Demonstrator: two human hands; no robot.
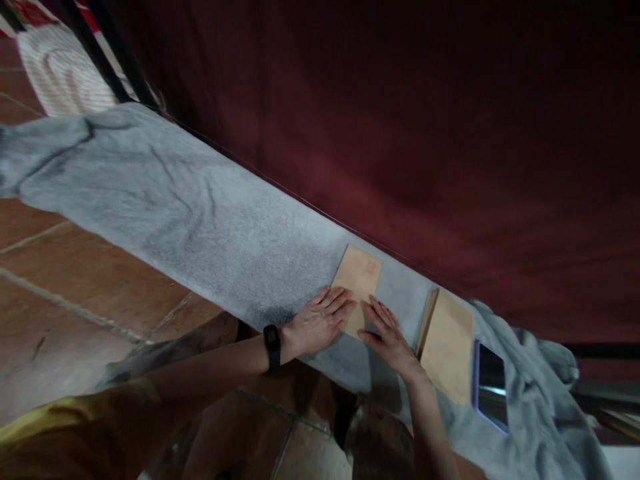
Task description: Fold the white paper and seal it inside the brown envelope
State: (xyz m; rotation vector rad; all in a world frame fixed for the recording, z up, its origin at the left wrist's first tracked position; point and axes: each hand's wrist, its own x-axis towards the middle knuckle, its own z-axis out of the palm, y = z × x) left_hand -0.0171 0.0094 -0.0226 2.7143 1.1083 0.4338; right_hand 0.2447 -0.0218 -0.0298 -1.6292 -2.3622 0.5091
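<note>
A tan paper envelope [357, 270] with faint reddish print near its upper right corner lies flat on the grey cloth. My left hand [323, 321] rests on its left side, fingers stretched out, a black band on the wrist. From the right, my right hand [387, 337] touches the envelope's right edge with fingers extended and slightly apart. Neither hand grips anything. Right of my right hand sits a stack of similar tan envelopes [449, 343]. The lower part of the single envelope is partly hidden by my hands.
A phone [491, 387] in a purple-blue case lies beside the stack. Grey cloth [240, 227] covers a long narrow surface and bunches up at the right end. Dark red fabric [400, 147] hangs along the far edge. Brown tiles [90, 287] make up the floor.
</note>
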